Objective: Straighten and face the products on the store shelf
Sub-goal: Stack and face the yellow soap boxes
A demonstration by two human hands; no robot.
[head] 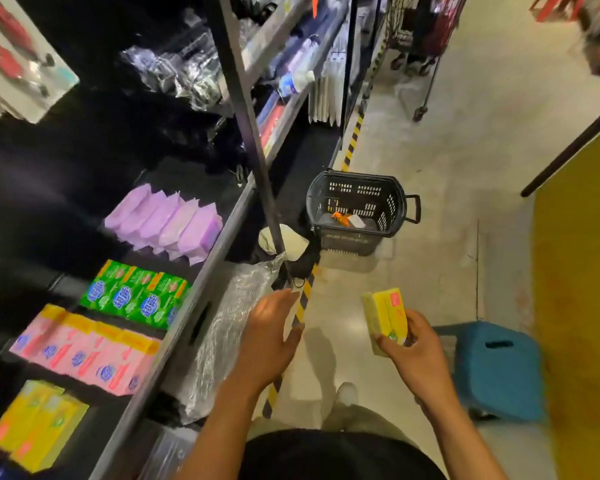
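Head view looks down at your two bare arms, both reaching forward from your body. Your right hand [416, 351] is out over the floor, well away from the shelf [201, 271]. Its fingers [418, 322] curl round a yellow pack [385, 317], and the thumb presses on the near face. The pack stands almost upright in that hand, tipped a little toward the shelf.

Your left hand [269, 336] floats just beside the shelf's front edge, with its back turned up to you. Its fingers [276, 301] are straight and close together, and they hold nothing.

On the shelf, four groups of packs lie in a line. The purple packs [167, 223] are farthest from you along the shelf. Next come the green packs [136, 296], then the pink packs [87, 351]. The yellow packs [35, 424] are nearest to you.

A crinkly clear plastic bag [222, 334] sits under the shelf's front edge, beside your left arm. A black basket [357, 209] stands on the floor farther along, close to the shelf.
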